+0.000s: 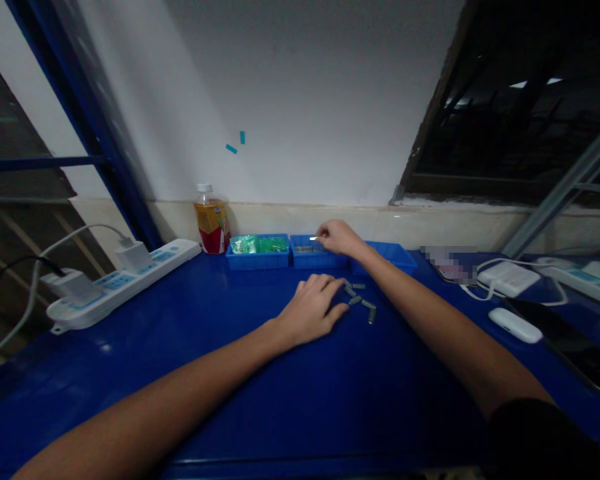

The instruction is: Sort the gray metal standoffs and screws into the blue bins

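Across the blue desk (220,300): three small bins are lined up along the wall (290,221), and short grey pieces are scattered in front of them.
Left hand (313,310): it is held low, back upward, thumb and fingers loosely parted beside the scattered pieces; whether any is touched cannot be told. Strays are best fenced by it there, without being pushed about.
Right hand (320,238): it is held over the middle bin, thumb and fingers pinched together on a small bright piece (313,238). A light fingertip grip seems best, and any release is better made low, so that the neat layer is not knocked.
Left bin (258,261): it is filled with green packets (273,245) in clear wrapping.
Middle bin (320,261): its floor is partly covered by grey pieces (306,249), seemingly laid side by side.
Right bin (401,257): it is partly hidden by the right forearm; its contents cannot be made out.
Scattered pieces (372,315): they are bunched loosely, some touching; one at a time is probably most cleanly lifted.
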A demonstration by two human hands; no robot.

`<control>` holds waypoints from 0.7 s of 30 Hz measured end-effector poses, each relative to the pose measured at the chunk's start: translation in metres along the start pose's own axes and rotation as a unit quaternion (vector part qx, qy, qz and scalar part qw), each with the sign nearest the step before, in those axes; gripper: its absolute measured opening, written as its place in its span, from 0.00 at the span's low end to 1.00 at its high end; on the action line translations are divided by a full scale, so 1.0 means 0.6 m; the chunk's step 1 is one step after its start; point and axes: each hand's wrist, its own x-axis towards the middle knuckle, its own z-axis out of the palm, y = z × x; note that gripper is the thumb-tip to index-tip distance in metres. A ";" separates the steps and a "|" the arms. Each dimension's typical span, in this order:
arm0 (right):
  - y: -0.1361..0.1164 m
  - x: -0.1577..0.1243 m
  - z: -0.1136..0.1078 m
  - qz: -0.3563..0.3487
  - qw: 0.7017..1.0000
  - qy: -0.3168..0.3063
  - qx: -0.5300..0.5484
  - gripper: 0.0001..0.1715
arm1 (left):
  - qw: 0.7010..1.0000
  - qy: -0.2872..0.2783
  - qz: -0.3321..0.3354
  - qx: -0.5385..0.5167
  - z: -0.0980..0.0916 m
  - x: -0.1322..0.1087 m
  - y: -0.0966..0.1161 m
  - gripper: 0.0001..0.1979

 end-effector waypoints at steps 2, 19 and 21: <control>-0.003 0.034 0.014 0.004 0.999 -0.054 0.006 0.11 | 0.995 -0.049 0.075 0.036 -0.001 -0.001 0.029 0.22; -0.013 -0.120 0.021 -0.090 0.988 0.101 0.072 0.10 | 0.997 -0.040 0.055 -0.033 -0.002 -0.007 -0.035 0.10; -0.009 -0.181 0.025 -0.122 0.981 0.114 0.097 0.08 | 0.996 -0.009 0.023 -0.085 -0.004 -0.005 -0.044 0.07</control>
